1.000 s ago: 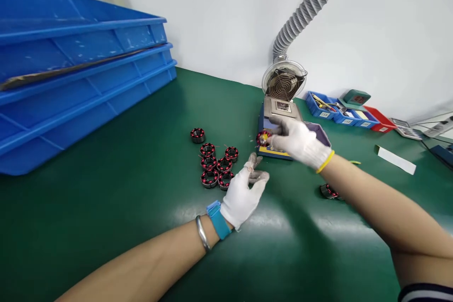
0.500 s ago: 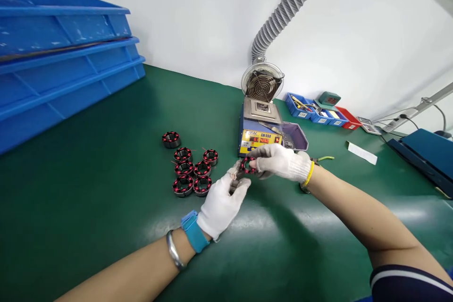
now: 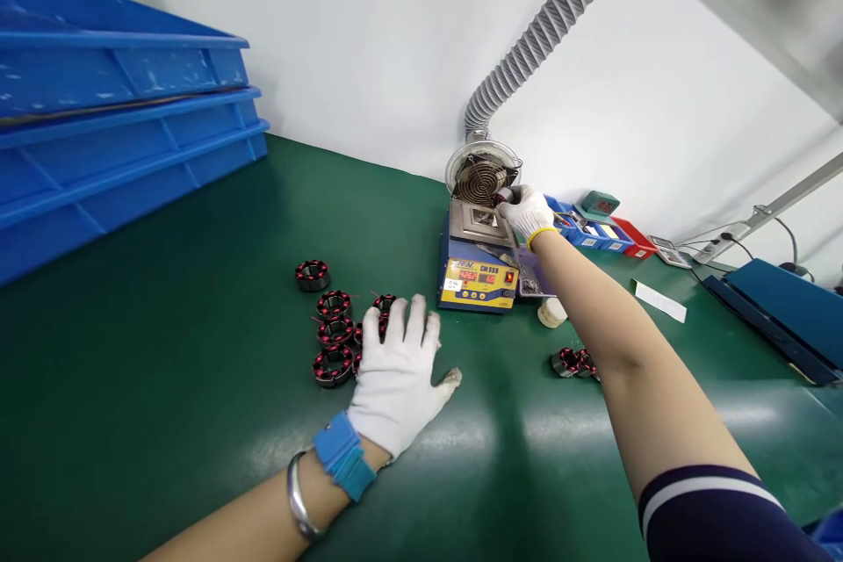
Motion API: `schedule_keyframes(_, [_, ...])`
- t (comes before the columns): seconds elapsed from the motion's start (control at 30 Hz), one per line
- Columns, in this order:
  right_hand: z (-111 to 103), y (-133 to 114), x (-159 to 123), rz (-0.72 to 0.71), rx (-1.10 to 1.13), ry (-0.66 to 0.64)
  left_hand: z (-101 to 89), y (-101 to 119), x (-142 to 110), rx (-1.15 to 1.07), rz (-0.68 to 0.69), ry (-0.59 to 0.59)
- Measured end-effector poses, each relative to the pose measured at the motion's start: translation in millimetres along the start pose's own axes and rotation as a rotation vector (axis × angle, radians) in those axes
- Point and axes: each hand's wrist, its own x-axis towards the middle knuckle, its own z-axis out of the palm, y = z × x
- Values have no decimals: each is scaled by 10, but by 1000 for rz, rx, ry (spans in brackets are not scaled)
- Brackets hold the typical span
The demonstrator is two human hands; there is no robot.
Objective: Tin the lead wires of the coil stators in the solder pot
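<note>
My right hand (image 3: pixel 528 212), in a white glove with a yellow cuff, grips a motor stator (image 3: pixel 503 196) above the back of the solder pot (image 3: pixel 478 272). Most of that stator is hidden by the fingers. The pot has a yellow front with red digits and a small square opening (image 3: pixel 486 218) on top. My left hand (image 3: pixel 399 378), gloved in white, is spread open with nothing in it, beside and partly over a group of stators. Several black stators with red windings, such as the near one (image 3: pixel 332 366), stand left of it. One stator (image 3: pixel 312 275) sits apart behind them.
A fan (image 3: pixel 483 180) on a grey hose (image 3: pixel 546 13) stands behind the pot. A purple tray (image 3: pixel 530 277), a round white container (image 3: pixel 551 313) and more stators (image 3: pixel 567 361) lie to the right. Blue crates (image 3: pixel 132 140) are stacked at left, small bins (image 3: pixel 586 233) at back right.
My right hand has carried the stator up and back from in front of the solder pot to above it. My left hand has let go and opened, moving left and down towards the stators.
</note>
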Motion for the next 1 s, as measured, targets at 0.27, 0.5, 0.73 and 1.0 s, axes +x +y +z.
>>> schedule_keyframes(0.27, [124, 79, 2, -43, -91, -26, 24, -115, 68, 62, -10, -38])
schedule_keyframes(0.5, [168, 80, 2, -49, -112, -17, 55, -15, -12, 17, 231, 0])
schedule_keyframes(0.73, [137, 70, 86, -56, -59, 23, 59, 47, -82, -124, 421, 97])
schedule_keyframes(1.0, [193, 63, 44, -73, -26, 10, -14, 49, -61, 67, 209, -25])
